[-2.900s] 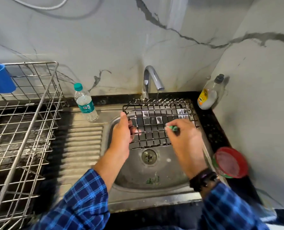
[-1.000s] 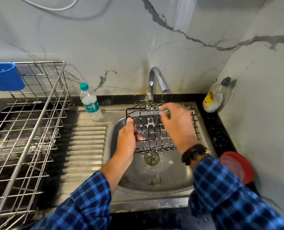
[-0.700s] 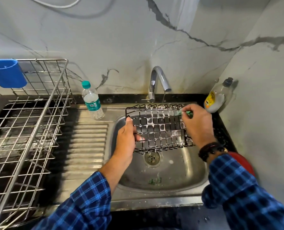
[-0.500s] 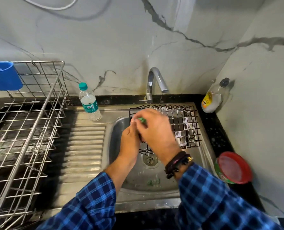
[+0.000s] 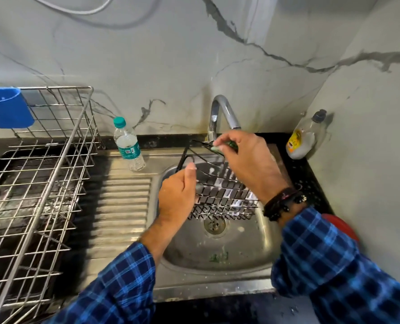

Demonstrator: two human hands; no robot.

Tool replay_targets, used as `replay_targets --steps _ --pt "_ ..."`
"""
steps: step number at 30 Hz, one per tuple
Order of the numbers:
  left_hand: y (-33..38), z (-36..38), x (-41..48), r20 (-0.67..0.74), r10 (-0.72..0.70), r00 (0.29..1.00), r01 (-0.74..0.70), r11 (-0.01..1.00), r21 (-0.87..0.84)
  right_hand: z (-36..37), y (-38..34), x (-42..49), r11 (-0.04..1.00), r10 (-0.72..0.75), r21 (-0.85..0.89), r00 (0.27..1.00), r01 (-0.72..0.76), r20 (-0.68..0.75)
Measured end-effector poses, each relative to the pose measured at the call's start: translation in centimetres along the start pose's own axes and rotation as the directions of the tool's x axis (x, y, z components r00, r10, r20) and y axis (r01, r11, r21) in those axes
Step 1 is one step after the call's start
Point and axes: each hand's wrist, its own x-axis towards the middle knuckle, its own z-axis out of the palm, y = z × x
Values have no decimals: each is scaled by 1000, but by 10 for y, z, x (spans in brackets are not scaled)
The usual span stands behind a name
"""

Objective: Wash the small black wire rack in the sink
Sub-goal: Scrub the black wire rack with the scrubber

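A: Where does the rack sit?
B: The small black wire rack (image 5: 222, 195) is held over the sink (image 5: 217, 260) bowl. It's tilted, with the far-left corner raised toward the tap (image 5: 220, 113) and the near edge low, just above the drain (image 5: 214, 225). White soap film covers several grid cells.
A: Hands?
B: The left hand (image 5: 178, 195) grips the rack's left edge, fingers curled round the wire and thumb on top. The right hand (image 5: 248, 164) pinches a green scrub pad (image 5: 220, 148) between thumb and fingertips. The pad is foamy and pressed on the raised far wires, just in front of the tap's base. The right forearm crosses over the rack's right side and hides that part. There's a dark beaded wristband (image 5: 283, 202) on that wrist, and both sleeves are blue check.
A: Water on?
B: Cannot tell, that area is blurred.
A: Sink itself?
B: Steel bowl with green flecks and a few suds on the bottom, nearer the person than the drain.
A: Around it?
B: A ribbed drainboard (image 5: 124, 202) lies to the left of the bowl. A clear water bottle (image 5: 127, 146) with a teal cap stands upright at the board's back edge, near the wall. A large steel dish basket (image 5: 42, 183) sits further left, with a blue holder (image 5: 6, 108) hung on its back rail. A dish-soap bottle (image 5: 303, 139) with a yellow label and dark cap leans in the right back corner on the black counter (image 5: 311, 178). A red round thing (image 5: 341, 228) sits on the counter right of the bowl, mostly behind the right sleeve.
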Motion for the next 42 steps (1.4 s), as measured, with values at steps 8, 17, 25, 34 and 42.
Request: replay_targets --steps 8,17,25,34,42 --pt "1 -1 7 41 174 984 -178 925 336 -8 3 5 980 -187 -41 974 194 127" --pt "4 -4 8 -2 188 982 -184 961 204 -15 66 -11 1000 -23 17 1000 23 1" --pt "-10 -2 -6 -8 203 979 -203 979 26 -5 124 -26 956 290 -17 954 -292 -70" --pt "-36 -10 -8 -10 -260 966 217 826 -521 9 160 -37 674 618 482 785 -560 46" --pt "-33 -9 2 99 -548 831 438 534 -723 16 107 -46 825 520 444 776 -349 -356"
